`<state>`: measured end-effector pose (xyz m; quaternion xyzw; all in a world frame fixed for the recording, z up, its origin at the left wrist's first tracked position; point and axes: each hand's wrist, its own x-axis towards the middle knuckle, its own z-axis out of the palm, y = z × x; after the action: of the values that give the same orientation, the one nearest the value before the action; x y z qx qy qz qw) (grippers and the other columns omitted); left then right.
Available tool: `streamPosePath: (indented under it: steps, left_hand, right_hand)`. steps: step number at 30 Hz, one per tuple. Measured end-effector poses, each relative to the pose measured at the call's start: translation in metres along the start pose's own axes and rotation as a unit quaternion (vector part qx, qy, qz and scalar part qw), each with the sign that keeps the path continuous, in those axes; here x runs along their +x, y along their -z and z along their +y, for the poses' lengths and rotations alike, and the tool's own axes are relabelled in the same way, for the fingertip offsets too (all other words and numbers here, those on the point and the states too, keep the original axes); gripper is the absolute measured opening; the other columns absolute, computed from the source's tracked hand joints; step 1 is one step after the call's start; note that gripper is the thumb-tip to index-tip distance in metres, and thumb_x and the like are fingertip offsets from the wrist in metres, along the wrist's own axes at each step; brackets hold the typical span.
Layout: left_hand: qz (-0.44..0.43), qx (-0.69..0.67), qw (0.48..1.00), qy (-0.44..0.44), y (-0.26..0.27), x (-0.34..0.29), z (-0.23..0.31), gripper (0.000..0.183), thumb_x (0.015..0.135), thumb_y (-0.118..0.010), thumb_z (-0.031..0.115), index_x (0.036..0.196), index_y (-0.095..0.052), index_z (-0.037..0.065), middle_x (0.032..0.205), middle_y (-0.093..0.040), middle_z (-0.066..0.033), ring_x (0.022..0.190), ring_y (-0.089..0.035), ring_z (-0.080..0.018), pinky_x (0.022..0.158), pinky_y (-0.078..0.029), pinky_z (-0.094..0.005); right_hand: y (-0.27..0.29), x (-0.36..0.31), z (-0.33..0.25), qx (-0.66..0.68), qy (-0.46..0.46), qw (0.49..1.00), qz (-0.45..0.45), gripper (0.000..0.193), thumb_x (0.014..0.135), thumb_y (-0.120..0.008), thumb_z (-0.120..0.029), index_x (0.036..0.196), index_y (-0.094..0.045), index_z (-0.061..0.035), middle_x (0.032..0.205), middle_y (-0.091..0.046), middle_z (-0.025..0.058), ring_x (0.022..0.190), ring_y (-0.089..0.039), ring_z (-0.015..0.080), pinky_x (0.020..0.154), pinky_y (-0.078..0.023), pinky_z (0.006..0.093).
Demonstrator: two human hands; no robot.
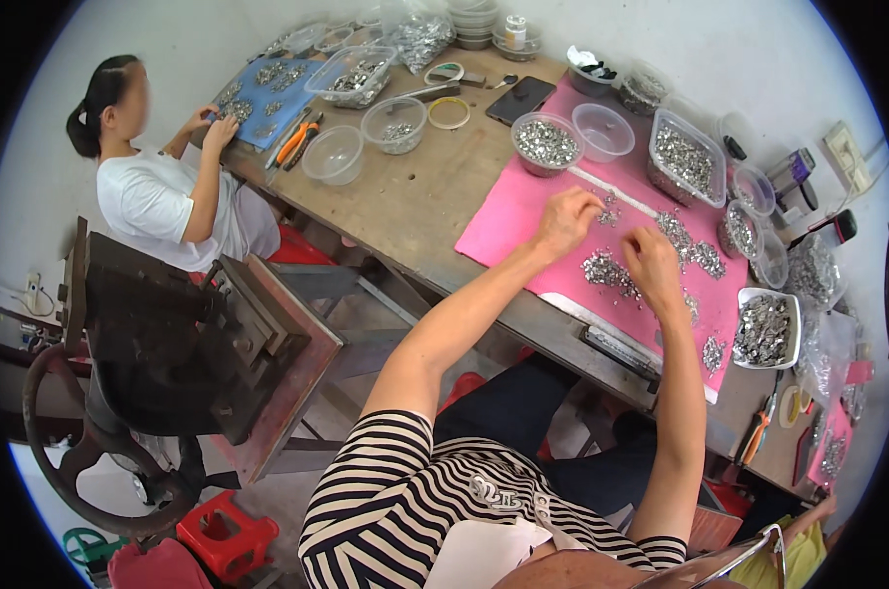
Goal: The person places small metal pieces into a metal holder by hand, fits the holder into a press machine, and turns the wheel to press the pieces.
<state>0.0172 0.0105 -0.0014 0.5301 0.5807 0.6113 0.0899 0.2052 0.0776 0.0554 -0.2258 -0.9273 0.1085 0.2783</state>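
Note:
Above a pink sheet (503, 218) on the table, my left hand (567, 221) has its fingertips pinched beside a small cluster of silvery metal pieces (607, 212). Whatever is between those fingers is too small to make out. My right hand (653, 263) is curled, thumb and fingers together, just right of a larger heap of metal pieces (606, 273); its fingertips are partly hidden. More loose pieces (674, 234) lie beyond it. A round clear tub (548, 143) full of similar pieces stands beyond my left hand, next to an empty clear bowl (603, 132).
A rectangular tub (686, 157) and a white square bowl (766, 329) hold metal pieces at the right. A phone (520, 100) lies at the back. At the left, a co-worker (160, 191) handles pieces over a blue sheet (278, 88). A machine with a handwheel (47, 432) stands lower left.

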Motion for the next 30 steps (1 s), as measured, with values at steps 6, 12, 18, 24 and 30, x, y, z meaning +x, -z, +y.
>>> streamPosePath:
  steps: [6, 12, 18, 24, 30]
  left_hand:
    - [-0.218, -0.004, 0.973, -0.07, -0.025, -0.059, 0.046, 0.008, 0.087, -0.07, 0.007, 0.094, -0.071, 0.003, 0.087, -0.064, -0.0122, 0.086, -0.066, -0.0314, 0.076, -0.053, -0.0405]
    - [-0.246, 0.014, 0.958, -0.149, -0.048, -0.073, 0.057, 0.008, 0.084, -0.07, 0.0, 0.091, -0.07, -0.002, 0.095, -0.06, -0.0146, 0.088, -0.064, -0.0334, 0.078, -0.054, -0.0428]
    - [-0.236, 0.005, 0.966, -0.101, -0.038, -0.076, 0.064, 0.009, 0.083, -0.07, 0.0, 0.092, -0.071, 0.0, 0.093, -0.06, -0.014, 0.085, -0.065, -0.0331, 0.075, -0.054, -0.0417]
    - [-0.223, -0.003, 0.968, -0.116, -0.043, -0.068, 0.059, 0.011, 0.084, -0.07, 0.002, 0.095, -0.07, 0.001, 0.09, -0.065, -0.0133, 0.086, -0.066, -0.0334, 0.077, -0.054, -0.0423]
    - [-0.241, 0.014, 0.964, -0.11, -0.016, -0.063, 0.061, 0.013, 0.086, -0.066, -0.001, 0.098, -0.072, 0.002, 0.093, -0.068, -0.0127, 0.087, -0.068, -0.0302, 0.075, -0.055, -0.0383]
  right_hand:
    - [0.052, -0.089, -0.011, -0.016, -0.106, 0.991, -0.083, 0.009, 0.084, -0.072, -0.007, 0.085, -0.065, -0.0018, 0.082, -0.061, 0.014, 0.08, -0.06, 0.0342, 0.074, -0.048, 0.0446]
    - [0.045, -0.118, -0.016, -0.048, -0.068, 0.996, -0.035, 0.007, 0.085, -0.072, -0.005, 0.091, -0.069, -0.002, 0.086, -0.06, 0.0133, 0.086, -0.059, 0.0333, 0.076, -0.048, 0.0429]
    - [0.043, -0.126, -0.018, 0.015, -0.093, 0.995, -0.032, 0.007, 0.085, -0.072, -0.005, 0.09, -0.069, -0.0009, 0.087, -0.06, 0.014, 0.087, -0.059, 0.0334, 0.077, -0.048, 0.043]
    - [0.046, -0.129, -0.011, -0.007, -0.099, 0.994, -0.05, 0.01, 0.084, -0.072, -0.006, 0.089, -0.065, -0.0005, 0.086, -0.06, 0.0162, 0.085, -0.06, 0.0359, 0.075, -0.048, 0.0448]
    - [0.048, -0.121, -0.038, 0.11, -0.194, 0.975, -0.014, 0.01, 0.087, -0.07, -0.005, 0.091, -0.062, 0.0002, 0.087, -0.064, 0.0172, 0.084, -0.063, 0.0358, 0.073, -0.049, 0.0422]
